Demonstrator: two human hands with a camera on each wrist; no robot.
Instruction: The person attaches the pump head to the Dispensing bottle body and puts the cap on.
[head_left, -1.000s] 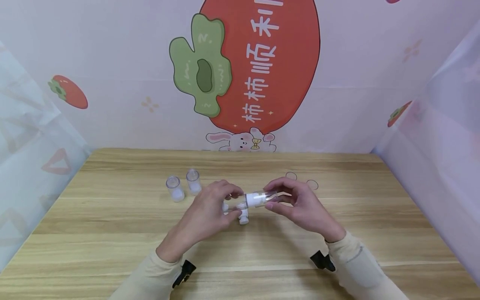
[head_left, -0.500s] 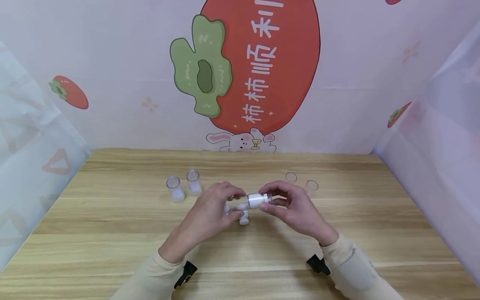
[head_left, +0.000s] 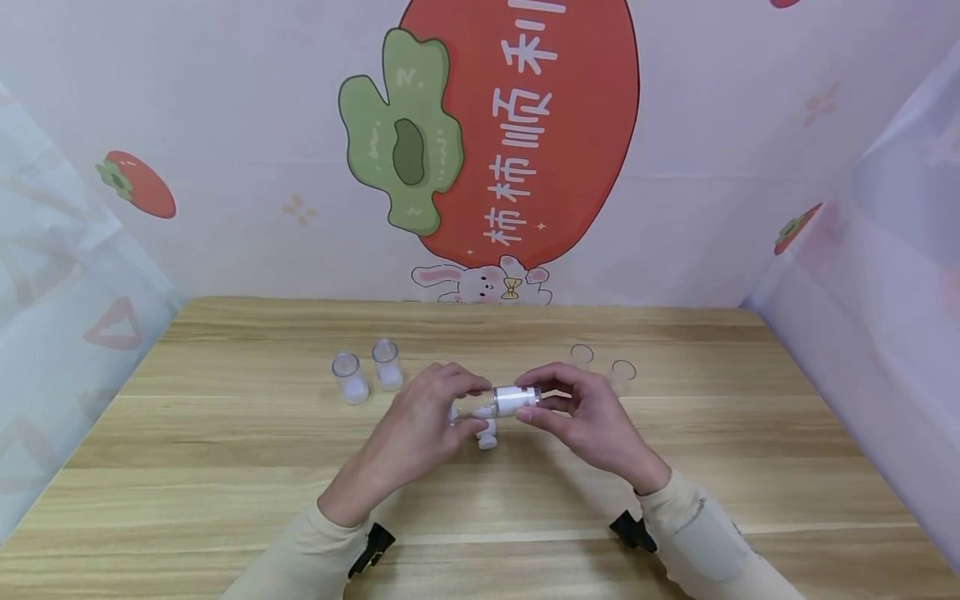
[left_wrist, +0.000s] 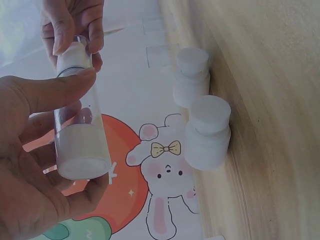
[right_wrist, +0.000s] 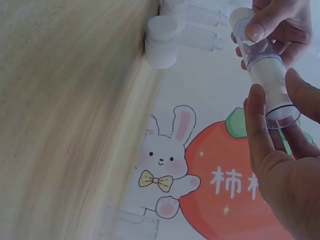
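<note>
My left hand (head_left: 423, 425) grips a clear container with a white base (left_wrist: 82, 150), held sideways above the table. A white cylindrical piece (head_left: 515, 400) sits at its right end, in line with it. My right hand (head_left: 592, 421) pinches the clear cover (right_wrist: 295, 120) around the outer end of that white piece. How far the parts sit inside one another cannot be made out. Under the hands stand two small white bottles, a nearer white bottle (left_wrist: 209, 132) and a farther white bottle (left_wrist: 192, 77), partly hidden in the head view.
Two clear containers with white bases, one left (head_left: 350, 378) and one right (head_left: 387, 364), stand at the back left. Two clear open cups, a rear cup (head_left: 582, 354) and a front cup (head_left: 624, 370), stand back right. A printed backdrop (head_left: 262, 233) closes off the wooden table (head_left: 225, 483).
My right hand has shifted left with the clear cover, which now sits closer to my left hand over the white piece. My left hand has barely moved.
</note>
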